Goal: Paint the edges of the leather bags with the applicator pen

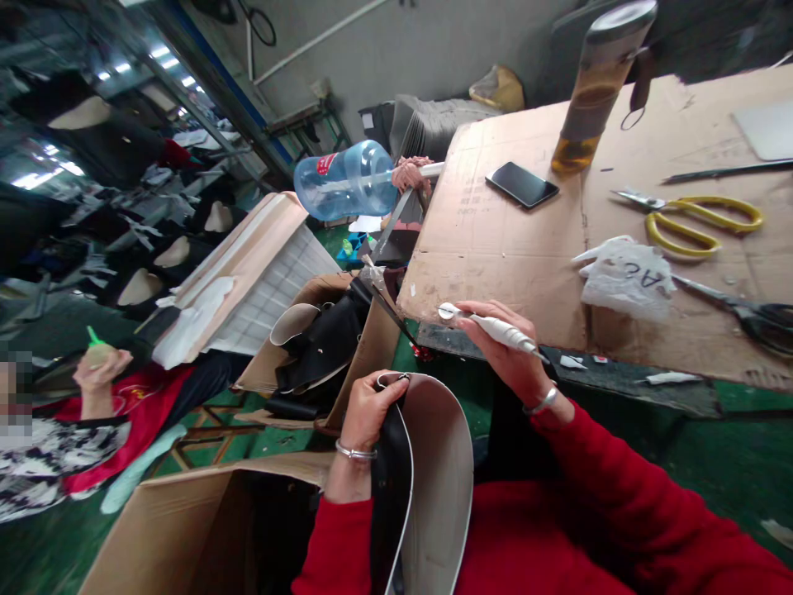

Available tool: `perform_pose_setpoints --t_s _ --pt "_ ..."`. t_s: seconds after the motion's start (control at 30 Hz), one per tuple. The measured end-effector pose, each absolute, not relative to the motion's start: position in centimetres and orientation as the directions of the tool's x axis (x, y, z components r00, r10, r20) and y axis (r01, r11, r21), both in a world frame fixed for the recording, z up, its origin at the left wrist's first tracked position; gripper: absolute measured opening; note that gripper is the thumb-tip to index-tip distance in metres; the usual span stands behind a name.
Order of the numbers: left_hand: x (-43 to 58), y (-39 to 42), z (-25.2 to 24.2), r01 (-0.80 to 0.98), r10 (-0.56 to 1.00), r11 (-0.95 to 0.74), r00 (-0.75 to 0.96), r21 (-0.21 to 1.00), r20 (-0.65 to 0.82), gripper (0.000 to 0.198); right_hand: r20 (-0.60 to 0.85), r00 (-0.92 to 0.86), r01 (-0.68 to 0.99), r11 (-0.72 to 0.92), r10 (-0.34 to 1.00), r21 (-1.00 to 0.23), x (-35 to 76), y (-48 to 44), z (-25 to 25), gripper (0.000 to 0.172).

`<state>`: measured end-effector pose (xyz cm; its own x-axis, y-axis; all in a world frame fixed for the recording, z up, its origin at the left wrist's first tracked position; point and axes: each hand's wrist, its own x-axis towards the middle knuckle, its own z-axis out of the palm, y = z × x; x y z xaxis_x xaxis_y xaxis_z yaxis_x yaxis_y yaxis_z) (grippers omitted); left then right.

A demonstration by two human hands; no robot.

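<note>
In my left hand is the upper edge of a curved sheet piece, black on one face and pale grey on the other. The thumb and fingers pinch it at a corner, and it hangs down over my lap. My right hand is closed round a slim tool wrapped in white tape. At its far end, by the cardboard's near edge, shows a small round white bit. What kind of tool it is, I cannot make out. Hand and tool are apart from the sheet piece.
Cardboard covers the table, bearing a phone, a drink bottle, yellow-handled scissors, black-handled scissors and a crumpled plastic bag. Boxes with black pieces stand left. A co-worker's hand holds something green.
</note>
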<state>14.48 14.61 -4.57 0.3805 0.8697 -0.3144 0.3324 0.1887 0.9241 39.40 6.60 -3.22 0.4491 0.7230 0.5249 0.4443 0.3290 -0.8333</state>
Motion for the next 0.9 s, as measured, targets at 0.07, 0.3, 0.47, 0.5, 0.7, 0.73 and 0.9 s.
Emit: perform_pose_setpoints --t_s 0.07,0.3,0.47,0.5,0.7,0.73,0.9 --pt "15.0 14.7 -4.7 0.324 0.858 0.195 0.400 0.926 -0.321 0.026 0.526 0.497 0.479 0.288 0.690 -0.829 40.5 6.7 -3.5 0.019" --pt "16.2 14.4 -4.3 0.353 0.816 0.161 0.478 0.922 -0.325 0.027 0.538 0.398 0.623 0.212 0.743 -0.753 41.6 6.9 -4.6 0.020" --pt "16.7 14.3 -4.0 0.395 0.811 0.118 0.492 0.911 -0.318 0.027 0.534 0.358 0.640 0.215 0.766 -0.738 41.7 6.8 -5.2 0.019" --pt "16.7 14.3 -4.0 0.398 0.811 0.109 0.493 0.911 -0.313 0.027 0.518 0.385 0.616 0.205 0.764 -0.760 41.8 6.8 -5.3 0.020" --pt "16.8 14.3 -4.1 0.415 0.818 0.057 0.502 0.908 -0.280 0.025 0.359 0.578 0.376 0.151 0.733 -0.914 42.5 7.6 -5.1 0.027" --pt "16.8 14.2 -4.1 0.416 0.820 0.046 0.503 0.908 -0.272 0.025 0.316 0.615 0.282 0.173 0.722 -0.944 42.7 7.7 -4.8 0.028" --pt "16.8 13.7 -3.6 0.431 0.828 0.011 0.502 0.902 -0.249 0.021 0.113 0.647 -0.146 0.268 0.754 -0.952 42.0 7.1 -3.5 0.031"
